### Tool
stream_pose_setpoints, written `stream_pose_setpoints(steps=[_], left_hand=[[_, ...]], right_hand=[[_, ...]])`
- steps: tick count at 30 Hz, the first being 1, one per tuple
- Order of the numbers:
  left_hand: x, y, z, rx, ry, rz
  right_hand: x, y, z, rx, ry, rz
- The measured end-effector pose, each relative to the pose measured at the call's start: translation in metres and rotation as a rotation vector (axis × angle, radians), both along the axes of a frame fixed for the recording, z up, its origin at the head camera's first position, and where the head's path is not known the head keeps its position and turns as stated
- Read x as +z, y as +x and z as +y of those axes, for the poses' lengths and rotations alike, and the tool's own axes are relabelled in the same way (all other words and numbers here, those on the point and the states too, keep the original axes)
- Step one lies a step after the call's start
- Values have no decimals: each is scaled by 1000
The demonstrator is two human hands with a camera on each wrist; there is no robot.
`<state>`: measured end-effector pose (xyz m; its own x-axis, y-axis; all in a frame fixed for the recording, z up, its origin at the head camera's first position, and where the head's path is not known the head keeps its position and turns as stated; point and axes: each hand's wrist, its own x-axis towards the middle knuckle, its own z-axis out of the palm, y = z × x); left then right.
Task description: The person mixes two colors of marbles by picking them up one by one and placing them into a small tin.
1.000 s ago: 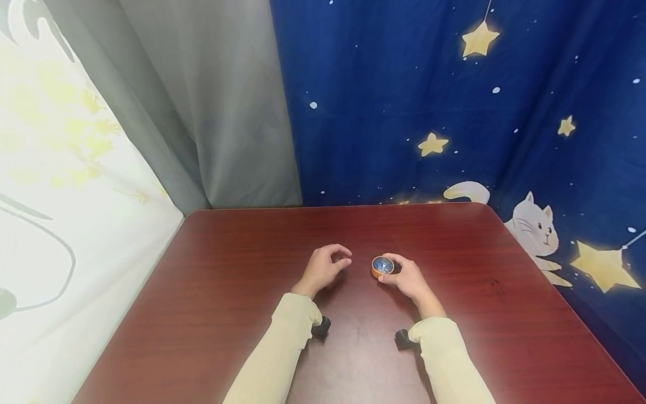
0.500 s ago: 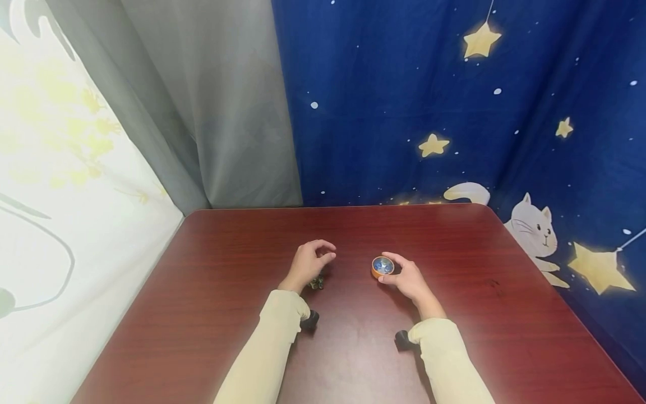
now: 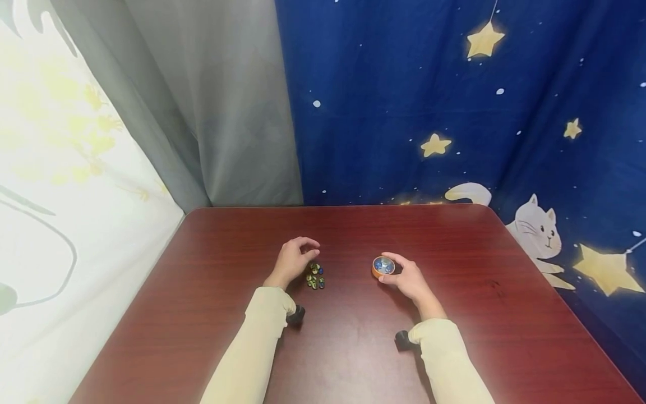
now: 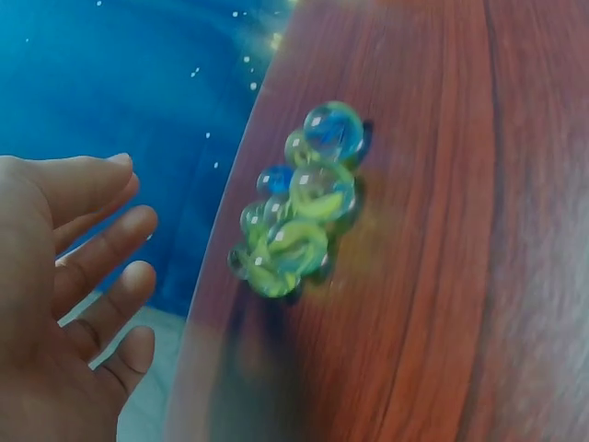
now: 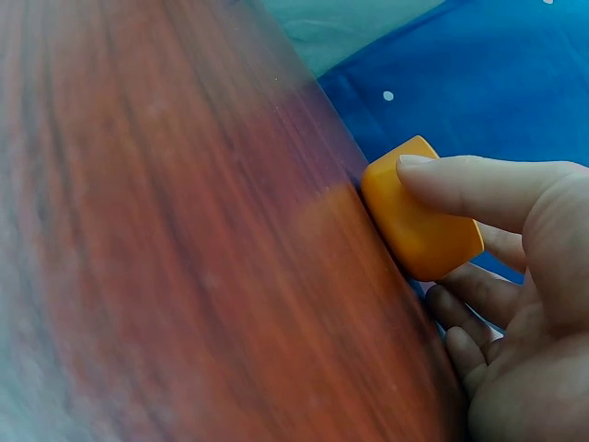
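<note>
Several glass marbles (image 3: 315,279), clear with yellow-green and blue swirls, lie in a cluster on the table. Just left of them is my left hand (image 3: 291,261), its fingers loosely bent and holding nothing. In the left wrist view a gap separates this hand (image 4: 69,249) from the marbles (image 4: 313,198). My right hand (image 3: 409,276) grips a small orange bowl (image 3: 375,271) by its side, thumb near, fingers behind. Blue, glossy shapes show inside the bowl, too small to tell apart. In the right wrist view the bowl (image 5: 419,226) stands upright on the table, its inside hidden.
The dark red wooden table (image 3: 348,348) ends at a straight back edge. Behind it hang a grey curtain (image 3: 242,112) and a blue star-patterned curtain (image 3: 373,112). A pale printed cloth (image 3: 60,235) hangs on the left. Black wrist cameras (image 3: 296,315) sit under both sleeves.
My left hand has moved left, uncovering the marbles on the table that it hid before. My right hand and the bowl have stayed in place.
</note>
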<state>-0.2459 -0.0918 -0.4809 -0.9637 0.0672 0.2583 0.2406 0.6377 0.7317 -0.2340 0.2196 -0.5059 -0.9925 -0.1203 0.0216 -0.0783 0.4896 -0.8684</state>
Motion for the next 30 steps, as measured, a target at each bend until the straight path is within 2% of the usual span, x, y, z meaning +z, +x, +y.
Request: stream_pose_setpoints(steps=[6, 13, 30], left_hand=[[0, 0, -10, 1, -9, -18], [-8, -1, -15, -17, -20, -67], [-18, 3, -16, -41, -4, -99]], right_hand=[[1, -1, -1, -1, 10, 6], [0, -3, -1, -8, 23, 9], [-2, -4, -1, -2, 8, 15]])
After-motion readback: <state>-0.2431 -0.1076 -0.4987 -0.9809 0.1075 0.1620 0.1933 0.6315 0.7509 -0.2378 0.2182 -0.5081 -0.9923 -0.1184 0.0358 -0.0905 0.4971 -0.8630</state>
